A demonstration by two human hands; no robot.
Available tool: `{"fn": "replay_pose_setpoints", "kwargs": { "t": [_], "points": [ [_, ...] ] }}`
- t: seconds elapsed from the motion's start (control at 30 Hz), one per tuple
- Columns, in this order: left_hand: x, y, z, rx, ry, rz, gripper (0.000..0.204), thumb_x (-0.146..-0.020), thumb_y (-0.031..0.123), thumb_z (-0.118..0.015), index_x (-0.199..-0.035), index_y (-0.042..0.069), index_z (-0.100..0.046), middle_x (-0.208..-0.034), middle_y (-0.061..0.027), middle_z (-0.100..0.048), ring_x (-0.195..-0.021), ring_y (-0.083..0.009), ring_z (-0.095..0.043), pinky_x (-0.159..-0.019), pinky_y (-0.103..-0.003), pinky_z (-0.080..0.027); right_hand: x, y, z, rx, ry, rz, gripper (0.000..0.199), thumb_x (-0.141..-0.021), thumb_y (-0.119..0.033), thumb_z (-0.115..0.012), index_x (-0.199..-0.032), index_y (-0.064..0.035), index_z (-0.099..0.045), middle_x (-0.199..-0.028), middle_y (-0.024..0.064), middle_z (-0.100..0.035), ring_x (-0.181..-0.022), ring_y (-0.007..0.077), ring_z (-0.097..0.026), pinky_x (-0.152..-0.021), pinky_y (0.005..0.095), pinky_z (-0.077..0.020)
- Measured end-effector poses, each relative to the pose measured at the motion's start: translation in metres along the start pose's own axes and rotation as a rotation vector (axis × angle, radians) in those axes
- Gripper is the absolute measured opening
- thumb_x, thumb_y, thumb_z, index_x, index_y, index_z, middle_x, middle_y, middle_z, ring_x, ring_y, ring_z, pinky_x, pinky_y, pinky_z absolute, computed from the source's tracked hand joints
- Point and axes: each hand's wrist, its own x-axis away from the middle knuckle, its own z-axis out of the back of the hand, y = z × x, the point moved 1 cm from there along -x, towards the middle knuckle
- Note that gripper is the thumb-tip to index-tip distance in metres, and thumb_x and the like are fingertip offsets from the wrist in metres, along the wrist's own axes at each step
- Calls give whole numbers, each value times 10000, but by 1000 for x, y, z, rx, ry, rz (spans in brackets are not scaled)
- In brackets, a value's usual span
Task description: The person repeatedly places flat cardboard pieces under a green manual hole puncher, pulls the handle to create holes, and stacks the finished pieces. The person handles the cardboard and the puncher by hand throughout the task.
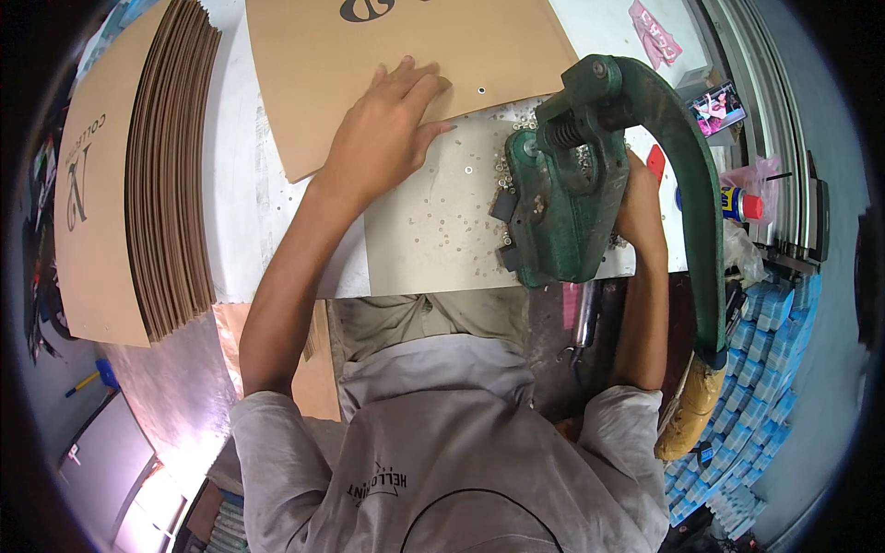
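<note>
My left hand [385, 134] lies flat with fingers outstretched on a brown kraft paper sheet or bag [489, 46] with dark print. A small metal eyelet [481, 90] sits near its lower edge, right of my fingertips. To the right stands a green hand-lever eyelet press [567, 217], its long curved lever [705, 203] ending in a yellow wrapped grip [691, 415]. My right hand [638, 217] reaches behind the press body, which hides its fingers and anything in them. Small metal rings [452, 230] are scattered over the beige board [396, 244] in front of the press.
A thick stack of brown kraft bags [171, 184] stands at the left on the white table [240, 230]. At the right are a phone [716, 109] with a lit screen, a spray can with a red cap [742, 204], a pink wrapper [655, 35] and stacked blue packs [761, 369].
</note>
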Motion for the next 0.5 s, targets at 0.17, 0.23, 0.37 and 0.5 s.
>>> {"fn": "replay_pose_setpoints", "kwargs": {
  "t": [0.17, 0.23, 0.37, 0.5],
  "points": [
    [0, 6, -10, 287, -237, 241, 280, -958, 81, -661, -1199, 7, -540, -1164, -176, -728, -1064, -375, -709, -865, -456, -580, 2, 26, -5, 11, -23, -36, 189, -880, 68, -645, -1063, 19, -643, -998, 121, -628, -940, 211, -615, -864, 323, -484],
    [-1, 8, -14, 280, -243, 247, 259, -962, 59, -642, -1190, 5, -534, -1149, -183, -730, -1059, -373, -710, -861, -453, -584, 3, 17, -3, -116, 6, -119, 194, -874, 56, -664, -1066, 25, -654, -1023, 133, -638, -957, 218, -623, -882, 320, -484],
    [2, 9, -29, 179, -167, 135, 297, -928, 20, -639, -1211, 40, -551, -1203, -175, -714, -1091, -372, -698, -865, -441, -603, -6, -23, 2, -178, -41, -31, 220, -865, 13, -706, -1084, 21, -687, -1039, 105, -690, -935, 184, -646, -864, 329, -508],
    [-1, 16, -30, -46, -182, -8, 431, -853, 18, -652, -1267, 132, -622, -1398, -116, -635, -1174, -324, -667, -889, -386, -613, -12, -29, -17, -546, -77, 7, 270, -860, -8, -732, -1128, 20, -707, -1033, 82, -736, -903, 152, -666, -821, 334, -530]
  ]
}}
